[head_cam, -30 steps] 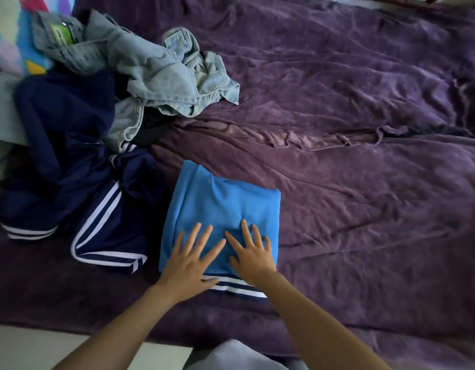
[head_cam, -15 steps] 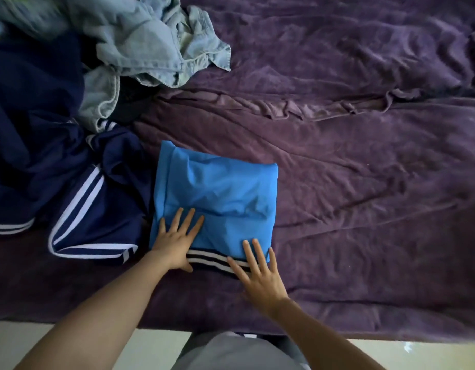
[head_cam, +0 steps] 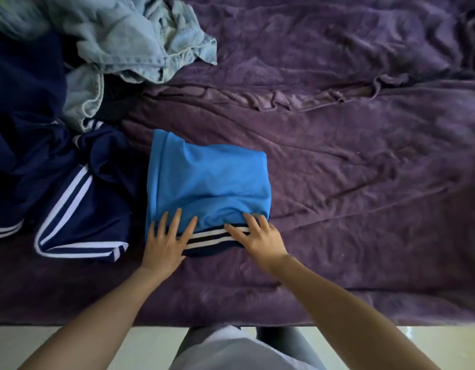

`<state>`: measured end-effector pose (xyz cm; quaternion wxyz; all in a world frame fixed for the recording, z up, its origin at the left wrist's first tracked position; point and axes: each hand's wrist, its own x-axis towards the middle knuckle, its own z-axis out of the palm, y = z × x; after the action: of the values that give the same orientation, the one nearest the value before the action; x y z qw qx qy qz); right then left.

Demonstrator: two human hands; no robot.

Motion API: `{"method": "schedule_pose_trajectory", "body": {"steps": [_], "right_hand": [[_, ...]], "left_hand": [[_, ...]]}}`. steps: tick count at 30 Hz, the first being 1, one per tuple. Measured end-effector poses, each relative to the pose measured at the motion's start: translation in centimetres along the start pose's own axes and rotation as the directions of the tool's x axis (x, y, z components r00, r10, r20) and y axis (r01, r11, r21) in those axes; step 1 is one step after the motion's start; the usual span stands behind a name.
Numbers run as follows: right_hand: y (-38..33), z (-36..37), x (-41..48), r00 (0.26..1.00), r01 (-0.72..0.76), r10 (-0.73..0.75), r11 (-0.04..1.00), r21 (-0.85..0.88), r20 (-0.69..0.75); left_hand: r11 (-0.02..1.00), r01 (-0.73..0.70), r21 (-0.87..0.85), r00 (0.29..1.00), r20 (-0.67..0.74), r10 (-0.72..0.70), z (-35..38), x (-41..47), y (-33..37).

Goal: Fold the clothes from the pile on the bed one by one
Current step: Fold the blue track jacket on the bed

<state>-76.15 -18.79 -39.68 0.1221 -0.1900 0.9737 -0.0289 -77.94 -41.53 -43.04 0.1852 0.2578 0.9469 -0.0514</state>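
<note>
Head view, looking down at a bed w/ a purple bedcover. A folded blue garment lay as a rough rectangle reaching away beyond both sets of fingers, its near edge under them.

The left hand lay flat on the near left corner, fingers straight & spread, tips on the blue cloth. The right hand lay flat on the near right corner, fingers straight & a little apart, tips at the fold edge. Whether any tip was tucked under the blue layer: can't tell. Neither hand pinched anything.

Btwn the two hands, nearer than the fingertips, a navy-and-white striped band stuck out from under the blue fold.

Left of the left fingers, right beside the blue garment, lay an unfolded navy garment w/ white stripes. Beyond that lay crumpled pale denim & more dark cloth, i.e. the pile.

Step in hand, prob.: pressing flat & squaring the last fold of the blue item. Next move prob. calls for lifting both palms w/o dragging the top layer, maybe evening up the striped band, then sliding the bundle aside toward the bedcover right of the right fingers. After that, a reach left for the navy piece. Soft cloth, so the fold could spring open if let go too fast.
</note>
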Motion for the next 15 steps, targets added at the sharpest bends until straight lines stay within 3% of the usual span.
{"method": "schedule_pose_trajectory", "body": {"steps": [6, 11, 15], "right_hand": [[4.3, -7.5, 0.4, 0.981, 0.023, -0.036, 0.997, -0.071, -0.193], [11.3, -15.1, -2.1, 0.927, -0.115, 0.077, 0.990, -0.083, -0.368], [17.9, -18.8, -8.1, 0.882, -0.190, 0.126, 0.977, -0.098, -0.454]], "left_hand": [[0.990, -0.098, -0.105, 0.952, -0.299, 0.062, -9.2, 4.1, -0.5], [0.989, -0.148, 0.011, 0.882, -0.451, 0.137, -19.8, 9.5, 3.9], [0.962, -0.250, 0.109, 0.801, -0.536, 0.268, -26.2, 12.9, 11.4]]}}
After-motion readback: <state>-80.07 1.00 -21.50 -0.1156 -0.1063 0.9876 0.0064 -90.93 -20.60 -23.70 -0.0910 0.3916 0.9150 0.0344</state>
